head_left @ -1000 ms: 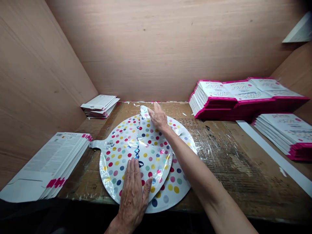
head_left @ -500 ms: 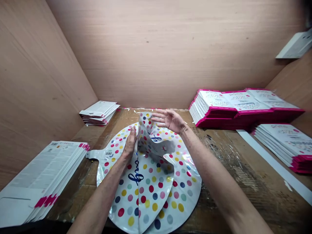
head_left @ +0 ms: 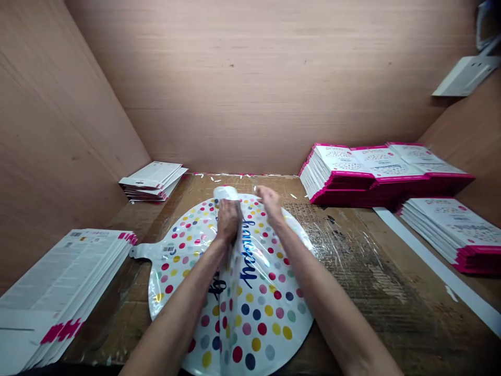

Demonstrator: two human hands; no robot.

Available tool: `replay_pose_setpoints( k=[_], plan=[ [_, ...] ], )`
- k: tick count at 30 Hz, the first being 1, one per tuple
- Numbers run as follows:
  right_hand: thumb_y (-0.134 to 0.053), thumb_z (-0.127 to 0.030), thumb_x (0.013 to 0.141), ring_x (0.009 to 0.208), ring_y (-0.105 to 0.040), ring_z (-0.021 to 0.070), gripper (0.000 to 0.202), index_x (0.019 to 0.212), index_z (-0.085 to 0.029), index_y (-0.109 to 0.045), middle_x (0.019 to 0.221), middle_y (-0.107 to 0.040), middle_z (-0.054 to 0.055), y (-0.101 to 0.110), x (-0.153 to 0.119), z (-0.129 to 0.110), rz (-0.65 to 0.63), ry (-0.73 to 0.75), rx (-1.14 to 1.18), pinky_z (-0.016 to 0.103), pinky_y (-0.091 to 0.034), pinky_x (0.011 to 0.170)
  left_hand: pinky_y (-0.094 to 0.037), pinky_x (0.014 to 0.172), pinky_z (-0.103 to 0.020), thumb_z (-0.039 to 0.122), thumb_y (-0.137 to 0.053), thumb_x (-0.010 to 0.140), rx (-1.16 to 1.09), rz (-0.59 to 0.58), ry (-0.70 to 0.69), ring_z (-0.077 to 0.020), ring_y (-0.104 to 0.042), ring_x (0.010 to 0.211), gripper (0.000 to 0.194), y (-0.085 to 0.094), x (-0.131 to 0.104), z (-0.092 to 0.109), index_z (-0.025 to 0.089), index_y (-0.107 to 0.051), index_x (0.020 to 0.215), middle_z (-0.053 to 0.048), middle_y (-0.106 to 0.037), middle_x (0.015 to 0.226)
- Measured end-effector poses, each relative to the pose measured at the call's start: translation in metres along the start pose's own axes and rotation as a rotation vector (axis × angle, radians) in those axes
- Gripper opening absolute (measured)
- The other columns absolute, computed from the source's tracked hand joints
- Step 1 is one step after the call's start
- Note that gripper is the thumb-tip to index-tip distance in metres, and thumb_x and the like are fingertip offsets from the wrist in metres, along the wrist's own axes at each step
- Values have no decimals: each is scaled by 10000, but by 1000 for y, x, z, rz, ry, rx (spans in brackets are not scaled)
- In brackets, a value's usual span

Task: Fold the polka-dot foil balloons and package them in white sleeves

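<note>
A round white foil balloon [head_left: 274, 313] with coloured dots and blue lettering lies flat on the cardboard, its tail pointing left. A raised fold of the foil runs down its middle. My left hand [head_left: 228, 222] is closed around the upper part of that fold, and a whitish end of it sticks out beyond the fingers. To the right, my right hand [head_left: 270, 202] hovers by the balloon's far edge, blurred, with its fingers curled; whether it holds anything is hidden.
Stacks of white and pink printed cards [head_left: 348, 175] stand at the back right, with another stack [head_left: 457, 230] nearer. More cards lie at the left [head_left: 70, 282] and back left [head_left: 154, 175]. A white strip [head_left: 434, 261] crosses the cardboard. Wooden walls enclose the surface.
My left hand has moved right and closed on the foil. My right hand, flat and spread before, has curled and come slightly lower. The loose flap has narrowed into an upright fold, baring more lettering.
</note>
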State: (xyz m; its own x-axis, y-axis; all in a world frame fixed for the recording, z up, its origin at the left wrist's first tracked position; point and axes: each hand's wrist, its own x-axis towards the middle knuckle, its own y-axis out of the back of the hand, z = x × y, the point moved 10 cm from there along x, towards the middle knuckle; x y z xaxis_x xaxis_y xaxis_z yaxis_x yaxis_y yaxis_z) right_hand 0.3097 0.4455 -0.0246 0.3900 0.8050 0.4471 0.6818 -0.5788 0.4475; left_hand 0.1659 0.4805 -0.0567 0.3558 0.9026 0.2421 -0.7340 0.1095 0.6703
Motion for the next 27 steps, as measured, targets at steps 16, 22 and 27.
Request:
replay_pose_setpoints(
  k=[16, 22, 27],
  plan=[
    [-483, -337, 973, 1167, -563, 282, 318, 1171, -145, -641, 1291, -602, 153, -36, -102, -32, -474, 397, -512, 424, -414, 1017, -492, 749, -418, 537, -380, 931, 385, -247, 243, -311, -686, 832, 429, 46, -176, -20, 204, -603, 1081, -74, -705, 818],
    [-433, -314, 1000, 1257, -498, 240, 364, 1311, -163, -546, 1373, -553, 117, -45, -10, -49, -217, 203, -480, 341, -374, 1046, -408, 645, -317, 570, -392, 908, 331, -431, 399, -239, -663, 737, 420, 42, -249, -35, 234, -535, 699, -32, -656, 677],
    [-389, -526, 986, 1007, -641, 278, 498, 977, -143, -705, 992, -718, 155, -74, 53, -24, -212, -62, -511, 355, -461, 876, -362, 607, -294, 519, -362, 898, 215, -446, 411, -212, -611, 681, 419, 32, -259, -44, 230, -469, 614, -25, -614, 633]
  ],
)
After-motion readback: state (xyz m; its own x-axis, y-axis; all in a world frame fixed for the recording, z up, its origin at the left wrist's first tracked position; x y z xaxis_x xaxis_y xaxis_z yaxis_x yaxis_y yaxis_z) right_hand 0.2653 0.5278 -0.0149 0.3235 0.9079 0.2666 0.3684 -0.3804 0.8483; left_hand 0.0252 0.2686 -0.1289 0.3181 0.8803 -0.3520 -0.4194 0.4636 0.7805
